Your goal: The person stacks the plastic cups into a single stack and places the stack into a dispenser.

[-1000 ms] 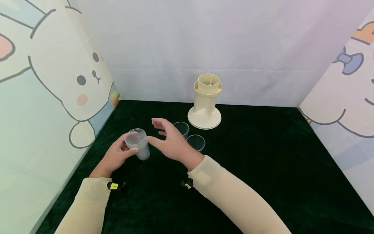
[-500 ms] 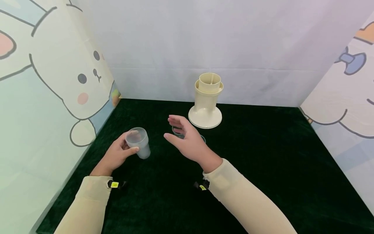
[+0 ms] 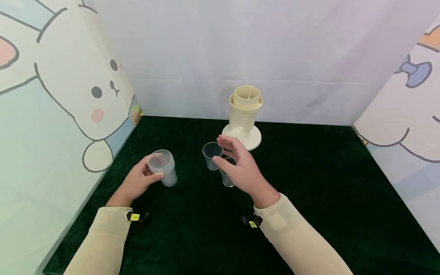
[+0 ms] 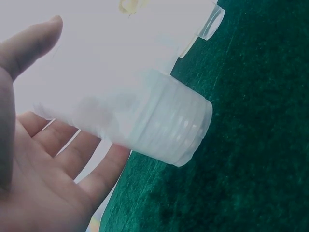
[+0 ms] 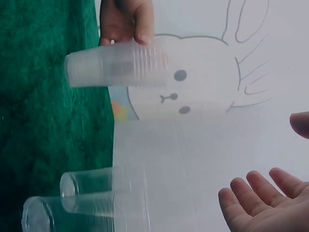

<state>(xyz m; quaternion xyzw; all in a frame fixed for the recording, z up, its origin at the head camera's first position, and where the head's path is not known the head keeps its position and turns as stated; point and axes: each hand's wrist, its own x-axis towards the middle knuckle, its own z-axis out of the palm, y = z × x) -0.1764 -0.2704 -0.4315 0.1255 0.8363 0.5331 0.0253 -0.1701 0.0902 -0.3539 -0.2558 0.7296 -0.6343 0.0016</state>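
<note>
Stack of nested cups (image 3: pixel 168 172), translucent, at the left side of the desk (image 3: pixel 326 183) and well in from its front edge. The left hand (image 3: pixel 136 183) grasps it by the upper part, thumb on the near side and fingers curled behind; whether the base touches the desk cannot be told. Likely failures: too firm a pinch could buckle the thin walls, and too loose a one could let the stack swing base-first or slide down, since it is gripped near one end only.

Orientation: long axis close to vertical, mouth up and base down; in the head view the base lies slightly to the right of the mouth.

To the right, a far cup (image 3: pixel 211 160) and a near cup (image 3: pixel 226 181) stand upright, mouths up; contact between them is uncertain. The right hand (image 3: pixel 242 168) is released, fingers extended, holding nothing, just beside their rims. A low sweep of it could topple both light cups.

Behind them, a cream stand (image 3: pixel 241 119) rises from a round foot near the back edge.
</note>
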